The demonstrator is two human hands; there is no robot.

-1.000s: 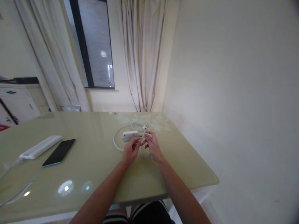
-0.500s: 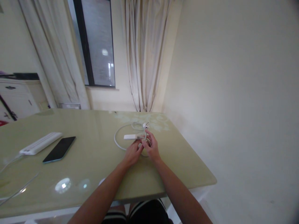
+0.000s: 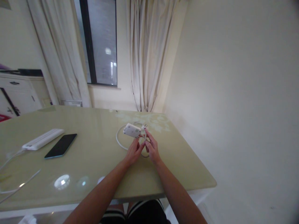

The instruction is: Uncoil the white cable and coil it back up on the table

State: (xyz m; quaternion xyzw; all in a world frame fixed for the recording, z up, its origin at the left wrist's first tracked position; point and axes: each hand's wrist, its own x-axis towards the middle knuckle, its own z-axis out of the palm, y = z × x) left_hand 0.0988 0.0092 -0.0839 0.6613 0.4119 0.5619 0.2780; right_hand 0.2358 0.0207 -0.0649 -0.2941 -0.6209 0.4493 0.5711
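A small white power strip (image 3: 132, 130) is tipped up above the table, with a flat face with small dark spots turned toward me. My left hand (image 3: 134, 151) is closed just below its right end, with fingers pinched on the grey-white cord (image 3: 118, 140) there. My right hand (image 3: 152, 148) is closed on the cord beside it, and the thumbs of both hands nearly meet. Above my right fingertips the white plug (image 3: 144, 127) points up, its pins to the upper right. A loop of the cord lies on the table to the left. My fingers partly hide the cord between them.
On the left of the green glossy table (image 3: 93, 137) lie a longer white power strip (image 3: 44, 139) with a cord and a dark phone (image 3: 61, 146). A thin white cable (image 3: 25, 183) lies nearer. The wall (image 3: 233, 93) runs along the right side.
The small power strip has tilted up from nearly edge-on, so its broad face now shows. Both hands stay close together on the cord. The view has shifted slightly.
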